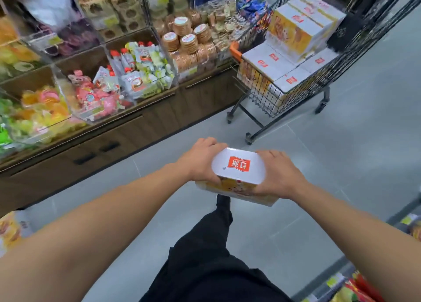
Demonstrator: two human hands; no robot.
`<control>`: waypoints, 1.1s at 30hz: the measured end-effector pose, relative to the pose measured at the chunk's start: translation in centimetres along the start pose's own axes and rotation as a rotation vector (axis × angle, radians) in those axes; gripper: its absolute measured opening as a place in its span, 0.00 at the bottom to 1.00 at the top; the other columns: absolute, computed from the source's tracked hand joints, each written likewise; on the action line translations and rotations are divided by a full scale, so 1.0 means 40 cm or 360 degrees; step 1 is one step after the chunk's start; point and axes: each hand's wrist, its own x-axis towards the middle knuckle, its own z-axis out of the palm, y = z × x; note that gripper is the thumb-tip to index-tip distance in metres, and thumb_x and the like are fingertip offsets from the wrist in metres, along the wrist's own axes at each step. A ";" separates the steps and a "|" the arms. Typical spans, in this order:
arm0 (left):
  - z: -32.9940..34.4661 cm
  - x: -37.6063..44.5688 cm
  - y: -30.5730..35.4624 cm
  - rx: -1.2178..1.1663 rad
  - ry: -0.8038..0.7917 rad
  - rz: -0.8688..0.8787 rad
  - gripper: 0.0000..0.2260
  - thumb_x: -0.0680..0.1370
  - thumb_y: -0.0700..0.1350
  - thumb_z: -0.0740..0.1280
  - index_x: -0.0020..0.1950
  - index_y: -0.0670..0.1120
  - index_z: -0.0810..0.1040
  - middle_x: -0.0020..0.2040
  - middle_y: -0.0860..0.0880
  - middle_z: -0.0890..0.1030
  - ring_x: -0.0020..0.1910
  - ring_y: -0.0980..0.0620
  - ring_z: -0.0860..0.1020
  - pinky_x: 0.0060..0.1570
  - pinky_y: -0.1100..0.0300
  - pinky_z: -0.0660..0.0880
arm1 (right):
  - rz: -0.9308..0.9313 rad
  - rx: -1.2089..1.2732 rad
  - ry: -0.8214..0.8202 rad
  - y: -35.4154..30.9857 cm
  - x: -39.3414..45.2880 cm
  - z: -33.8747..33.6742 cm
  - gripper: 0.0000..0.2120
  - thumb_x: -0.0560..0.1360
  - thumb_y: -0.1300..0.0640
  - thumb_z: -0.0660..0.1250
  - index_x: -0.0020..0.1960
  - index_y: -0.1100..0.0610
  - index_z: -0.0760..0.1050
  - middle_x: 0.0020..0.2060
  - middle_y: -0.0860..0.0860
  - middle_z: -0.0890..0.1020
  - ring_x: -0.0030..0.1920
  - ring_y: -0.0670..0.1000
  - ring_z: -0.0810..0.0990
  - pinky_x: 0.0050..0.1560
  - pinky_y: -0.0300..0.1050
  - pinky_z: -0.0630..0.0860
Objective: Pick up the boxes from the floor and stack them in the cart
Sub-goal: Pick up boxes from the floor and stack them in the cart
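I hold a white box with a red logo on top and yellow printed sides out in front of me, above the floor. My left hand grips its left end and my right hand grips its right end. Ahead to the right stands a black wire cart with an orange handle. Several matching boxes are stacked inside it, some in a second layer on top. Another yellow box shows partly at the left edge, low down.
A wooden display counter with clear bins of snacks runs along the left. More packaged goods sit on a shelf at the lower right. Grey tiled floor lies between me and the cart. My dark trouser leg is below.
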 end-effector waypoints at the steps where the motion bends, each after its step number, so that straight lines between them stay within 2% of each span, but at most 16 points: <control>1: -0.017 0.053 0.005 -0.0031 0.0020 -0.0024 0.41 0.63 0.63 0.76 0.71 0.61 0.62 0.68 0.53 0.66 0.69 0.50 0.62 0.71 0.45 0.64 | 0.0013 -0.0010 -0.0004 0.025 0.041 -0.031 0.46 0.55 0.31 0.73 0.68 0.47 0.65 0.58 0.47 0.74 0.60 0.53 0.70 0.60 0.48 0.72; 3: -0.062 0.158 0.019 -0.0112 0.0100 -0.0122 0.45 0.63 0.64 0.77 0.75 0.59 0.59 0.76 0.49 0.58 0.76 0.45 0.54 0.74 0.42 0.55 | 0.0067 0.0006 0.0018 0.081 0.121 -0.099 0.45 0.55 0.32 0.73 0.67 0.49 0.66 0.58 0.49 0.75 0.59 0.53 0.70 0.60 0.47 0.71; 4: -0.088 0.198 0.027 -0.0183 0.0169 -0.0157 0.48 0.62 0.64 0.77 0.76 0.56 0.59 0.77 0.48 0.57 0.76 0.46 0.53 0.74 0.45 0.54 | 0.0100 0.0010 0.0042 0.105 0.154 -0.129 0.44 0.56 0.32 0.73 0.66 0.49 0.67 0.57 0.49 0.75 0.58 0.53 0.71 0.59 0.47 0.70; 6: -0.153 0.278 0.053 -0.0439 0.0251 -0.0182 0.47 0.63 0.59 0.79 0.75 0.48 0.61 0.74 0.46 0.62 0.72 0.50 0.59 0.67 0.57 0.60 | 0.0148 0.0000 0.0129 0.157 0.212 -0.192 0.41 0.55 0.32 0.73 0.63 0.49 0.69 0.55 0.49 0.77 0.56 0.53 0.73 0.55 0.47 0.69; 7: -0.193 0.336 0.076 -0.0640 0.0255 -0.0242 0.44 0.66 0.56 0.79 0.75 0.47 0.61 0.73 0.47 0.65 0.69 0.50 0.64 0.64 0.58 0.63 | 0.0173 -0.0011 0.0174 0.194 0.249 -0.235 0.40 0.55 0.31 0.72 0.61 0.49 0.69 0.54 0.49 0.78 0.55 0.53 0.74 0.53 0.48 0.69; 9: -0.251 0.415 0.108 -0.1103 0.0173 -0.0423 0.31 0.73 0.55 0.73 0.72 0.53 0.65 0.69 0.52 0.71 0.58 0.52 0.74 0.58 0.54 0.71 | 0.0212 -0.0005 0.0263 0.240 0.302 -0.295 0.39 0.54 0.29 0.71 0.59 0.48 0.69 0.51 0.49 0.78 0.53 0.54 0.75 0.50 0.49 0.70; 11: -0.300 0.515 0.149 -0.1427 0.0171 -0.0528 0.12 0.77 0.55 0.69 0.59 0.59 0.73 0.57 0.55 0.78 0.49 0.56 0.77 0.50 0.54 0.76 | 0.0226 0.0022 0.0342 0.295 0.369 -0.363 0.39 0.55 0.28 0.71 0.58 0.48 0.68 0.49 0.48 0.76 0.52 0.54 0.73 0.47 0.48 0.68; 13: -0.345 0.628 0.182 -0.1536 0.0286 -0.0595 0.05 0.76 0.54 0.69 0.51 0.58 0.76 0.51 0.55 0.80 0.48 0.54 0.77 0.50 0.53 0.77 | 0.0208 0.0047 0.0410 0.347 0.441 -0.442 0.42 0.55 0.30 0.73 0.62 0.49 0.66 0.51 0.48 0.73 0.54 0.54 0.71 0.47 0.47 0.66; 16: -0.386 0.780 0.217 -0.1625 0.0458 -0.0674 0.07 0.74 0.54 0.71 0.49 0.54 0.79 0.47 0.50 0.81 0.43 0.51 0.78 0.49 0.50 0.79 | 0.0174 0.0064 0.0404 0.420 0.537 -0.543 0.48 0.57 0.33 0.75 0.70 0.52 0.63 0.58 0.51 0.73 0.58 0.55 0.68 0.53 0.48 0.68; 18: -0.414 0.869 0.228 -0.1601 0.0530 -0.0678 0.11 0.70 0.57 0.70 0.48 0.55 0.81 0.43 0.50 0.81 0.41 0.49 0.78 0.49 0.47 0.79 | 0.0150 0.0051 0.0428 0.452 0.592 -0.597 0.51 0.57 0.28 0.69 0.72 0.53 0.62 0.60 0.52 0.71 0.60 0.56 0.67 0.58 0.50 0.68; 20: -0.445 0.956 0.241 -0.1536 0.0541 -0.0624 0.13 0.71 0.58 0.68 0.51 0.55 0.80 0.44 0.50 0.81 0.44 0.46 0.77 0.46 0.50 0.77 | 0.0175 0.0017 0.0368 0.489 0.641 -0.649 0.55 0.56 0.23 0.61 0.74 0.54 0.58 0.63 0.53 0.69 0.63 0.58 0.65 0.63 0.53 0.67; 21: -0.465 0.993 0.247 -0.1497 0.0545 -0.0583 0.14 0.72 0.58 0.68 0.55 0.54 0.79 0.49 0.50 0.81 0.47 0.45 0.78 0.47 0.51 0.75 | 0.0158 0.0007 0.0331 0.508 0.662 -0.663 0.56 0.58 0.24 0.62 0.76 0.55 0.55 0.65 0.54 0.67 0.65 0.59 0.63 0.65 0.54 0.67; 23: -0.510 1.066 0.256 -0.1412 0.0581 -0.0525 0.14 0.76 0.55 0.67 0.60 0.53 0.77 0.56 0.52 0.81 0.53 0.48 0.78 0.52 0.52 0.74 | 0.0094 -0.0011 0.0232 0.545 0.713 -0.691 0.53 0.64 0.34 0.72 0.77 0.55 0.49 0.67 0.55 0.65 0.67 0.59 0.61 0.66 0.54 0.67; 26: -0.572 1.169 0.249 -0.1419 0.0564 -0.0511 0.10 0.79 0.49 0.67 0.60 0.53 0.76 0.54 0.53 0.81 0.52 0.52 0.79 0.54 0.53 0.76 | 0.0060 0.0016 0.0190 0.581 0.794 -0.724 0.53 0.66 0.41 0.74 0.78 0.55 0.45 0.67 0.55 0.65 0.66 0.59 0.63 0.65 0.52 0.67; 31: -0.622 1.345 0.180 -0.1668 0.0465 -0.0647 0.09 0.78 0.46 0.70 0.58 0.50 0.77 0.48 0.53 0.82 0.42 0.55 0.81 0.37 0.62 0.76 | 0.0123 0.0087 0.0167 0.609 0.956 -0.748 0.52 0.62 0.33 0.64 0.77 0.58 0.50 0.64 0.55 0.67 0.63 0.59 0.65 0.64 0.53 0.67; 33: -0.613 1.407 0.153 -0.1775 0.0416 -0.0762 0.12 0.74 0.49 0.73 0.55 0.50 0.77 0.50 0.48 0.83 0.45 0.49 0.82 0.40 0.55 0.78 | 0.0182 0.0178 0.0176 0.622 1.018 -0.742 0.51 0.61 0.35 0.64 0.77 0.58 0.52 0.63 0.55 0.67 0.62 0.59 0.64 0.64 0.52 0.65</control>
